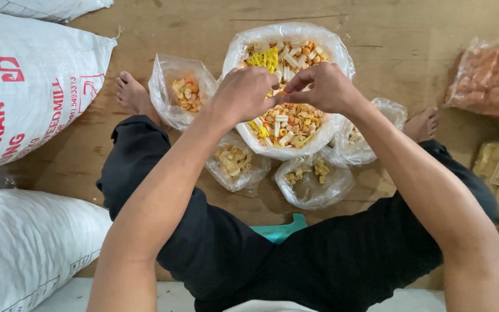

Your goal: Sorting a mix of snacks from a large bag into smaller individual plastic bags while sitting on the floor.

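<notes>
Directly above large clear plastic bag of mixed yellow, white and orange snack pieces [289, 124] on wooden floor [203, 29]: left hand [244, 92] and right hand [326, 86], fingertips pinched together, touching, contents too small to tell, equally near.

One large snack bag [319, 43], four small bags [168, 92], three white sacks [24, 86].

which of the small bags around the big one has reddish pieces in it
The small bag at far left, beside the left hand. Its pieces are orange-red; the other small bags hold pale yellow ones.
</notes>
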